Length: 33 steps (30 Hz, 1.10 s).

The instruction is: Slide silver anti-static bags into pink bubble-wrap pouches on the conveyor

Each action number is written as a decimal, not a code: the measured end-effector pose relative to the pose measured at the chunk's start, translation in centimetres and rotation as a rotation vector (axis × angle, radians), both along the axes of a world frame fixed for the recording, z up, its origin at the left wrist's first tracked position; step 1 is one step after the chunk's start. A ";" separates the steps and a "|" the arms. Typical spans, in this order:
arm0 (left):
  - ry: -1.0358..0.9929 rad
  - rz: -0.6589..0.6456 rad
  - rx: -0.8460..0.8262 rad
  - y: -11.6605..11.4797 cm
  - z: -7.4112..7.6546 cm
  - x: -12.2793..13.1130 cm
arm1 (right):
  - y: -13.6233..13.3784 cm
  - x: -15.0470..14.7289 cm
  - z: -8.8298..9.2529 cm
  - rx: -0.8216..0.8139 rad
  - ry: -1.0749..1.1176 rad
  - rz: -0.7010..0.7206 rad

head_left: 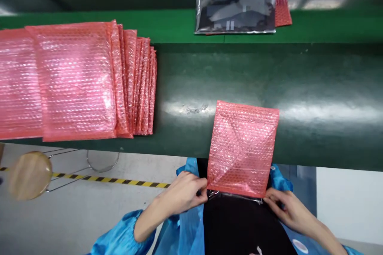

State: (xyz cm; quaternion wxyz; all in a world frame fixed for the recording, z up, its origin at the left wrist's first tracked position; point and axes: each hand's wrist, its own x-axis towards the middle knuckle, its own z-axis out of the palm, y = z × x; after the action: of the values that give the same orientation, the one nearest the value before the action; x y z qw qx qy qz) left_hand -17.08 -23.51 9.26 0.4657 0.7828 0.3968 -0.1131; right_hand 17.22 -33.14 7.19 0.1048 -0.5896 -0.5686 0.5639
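Observation:
A pink bubble-wrap bag (243, 147) lies partly on the green bench and hangs over its front edge toward my body. At its near left corner, my left hand (191, 191) pinches the edge with closed fingers. My right hand (279, 203) pinches the near right corner in the same way. A strip of clear, shiny plastic (239, 196) shows along the bag's near edge, between my hands. What is inside the bag cannot be made out.
A fanned stack of pink bubble bags (77, 83) covers the bench's left. At the back, a clear-wrapped dark flat item (236, 12) rests on another pink bubble bag (283, 4). A round wooden stool (31, 175) stands on the floor at left, near yellow-black tape (119, 181).

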 end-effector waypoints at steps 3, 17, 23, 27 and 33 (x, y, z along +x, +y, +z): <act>-0.241 0.267 -0.219 3.7 1.9 0.0 | 6.2 1.1 2.1 -0.102 0.120 0.098; -0.848 1.073 0.169 22.4 15.0 0.8 | 31.4 -1.6 17.1 0.606 0.422 -0.349; -0.958 1.059 0.060 21.2 15.2 2.7 | 29.7 -4.5 16.3 0.846 0.540 -0.427; -0.911 0.831 -0.451 18.7 13.2 4.9 | 25.8 -7.1 12.5 1.350 0.099 -0.268; -0.943 1.088 -0.407 17.1 6.7 5.3 | 23.9 -11.5 4.2 1.810 0.248 0.443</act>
State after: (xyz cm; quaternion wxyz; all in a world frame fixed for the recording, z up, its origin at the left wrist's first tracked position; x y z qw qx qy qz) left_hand -11.77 -6.43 15.99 0.7122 0.3400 0.4575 0.4098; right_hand 5.69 -9.28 11.34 0.4735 -0.0980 -0.8749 -0.0266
